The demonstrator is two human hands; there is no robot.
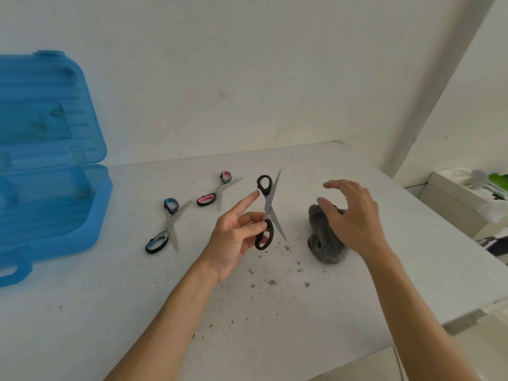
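Observation:
My left hand [236, 237] holds a pair of black-handled scissors [268, 207] above the white table [110, 312]. Thumb and fingers pinch it near the pivot and lower handle, the index finger points out, and the blades are spread apart. My right hand [349, 215] hovers with relaxed, spread fingers over a crumpled grey cloth [323, 237] that lies on the table to the right of the scissors; whether it touches the cloth I cannot tell.
A blue-handled pair of scissors [167, 225] and a pink-handled pair [217, 191] lie open on the table further left. A blue plastic case [52, 166] stands open at the left edge against the wall. Brown specks dot the tabletop. White boxes [464, 196] sit beyond the right edge.

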